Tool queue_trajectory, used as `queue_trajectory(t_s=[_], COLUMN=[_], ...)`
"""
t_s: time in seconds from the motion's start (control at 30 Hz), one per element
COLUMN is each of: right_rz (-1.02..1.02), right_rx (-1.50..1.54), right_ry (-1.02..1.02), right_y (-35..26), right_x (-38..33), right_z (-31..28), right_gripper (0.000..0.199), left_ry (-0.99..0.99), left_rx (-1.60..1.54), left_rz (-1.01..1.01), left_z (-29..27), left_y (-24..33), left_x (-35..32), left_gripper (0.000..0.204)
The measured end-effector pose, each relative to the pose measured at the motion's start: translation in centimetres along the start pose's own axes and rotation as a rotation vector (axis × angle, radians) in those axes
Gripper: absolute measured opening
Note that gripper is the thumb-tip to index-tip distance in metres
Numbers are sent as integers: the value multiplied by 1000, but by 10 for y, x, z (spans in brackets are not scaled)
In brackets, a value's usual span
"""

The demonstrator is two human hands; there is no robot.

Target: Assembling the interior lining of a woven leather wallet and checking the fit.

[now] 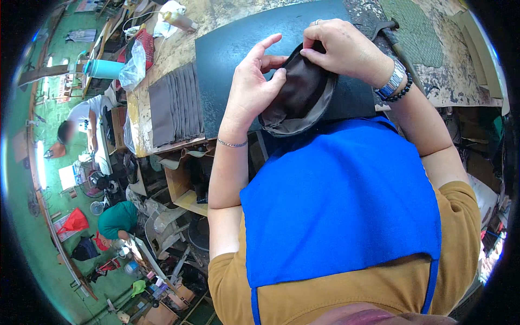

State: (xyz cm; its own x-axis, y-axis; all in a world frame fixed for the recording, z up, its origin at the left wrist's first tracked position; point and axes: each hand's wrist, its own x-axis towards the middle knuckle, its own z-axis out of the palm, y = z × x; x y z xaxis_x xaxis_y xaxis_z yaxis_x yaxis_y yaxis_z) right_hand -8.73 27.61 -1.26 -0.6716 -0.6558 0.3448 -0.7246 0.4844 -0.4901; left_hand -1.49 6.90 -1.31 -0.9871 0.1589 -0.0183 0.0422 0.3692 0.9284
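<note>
A dark pouch [303, 92] with a brown and grey lining is held tilted above the near part of a dark board [227, 59], its mouth spread so the inside shows. My right hand [346, 49] pinches the far rim between thumb and fingers. Along the pouch's left edge, my left hand [249, 86] grips with the thumb over the rim, while its forefinger sticks out past the edge. The fingertips behind the fabric are partly hidden. Left of the board lies a row of overlapping grey flat pieces [176, 105].
A hammer [401, 51] rests by my right wrist, near a green textured sheet [417, 27]. Toward the far left are a squeeze bottle [181, 21], a red basket [145, 46], a plastic bag [132, 70] and a turquoise tumbler [103, 69]. Two people work further left.
</note>
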Motion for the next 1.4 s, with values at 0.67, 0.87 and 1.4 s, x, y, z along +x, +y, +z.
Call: queue_trajectory(t_s=[0.67, 0.87, 1.4], right_rz=[0, -27, 86], right_rx=[12, 141, 224], right_ry=[92, 157, 147], right_y=[-4, -5, 3], right_x=[-14, -21, -27], right_z=[2, -2, -9], right_gripper=[14, 18, 18], left_ry=[87, 135, 106], left_rx=[179, 294, 343], left_rz=[102, 212, 274], left_z=[17, 19, 22], left_y=[13, 14, 13], left_x=[13, 19, 22], left_gripper=[52, 47, 34])
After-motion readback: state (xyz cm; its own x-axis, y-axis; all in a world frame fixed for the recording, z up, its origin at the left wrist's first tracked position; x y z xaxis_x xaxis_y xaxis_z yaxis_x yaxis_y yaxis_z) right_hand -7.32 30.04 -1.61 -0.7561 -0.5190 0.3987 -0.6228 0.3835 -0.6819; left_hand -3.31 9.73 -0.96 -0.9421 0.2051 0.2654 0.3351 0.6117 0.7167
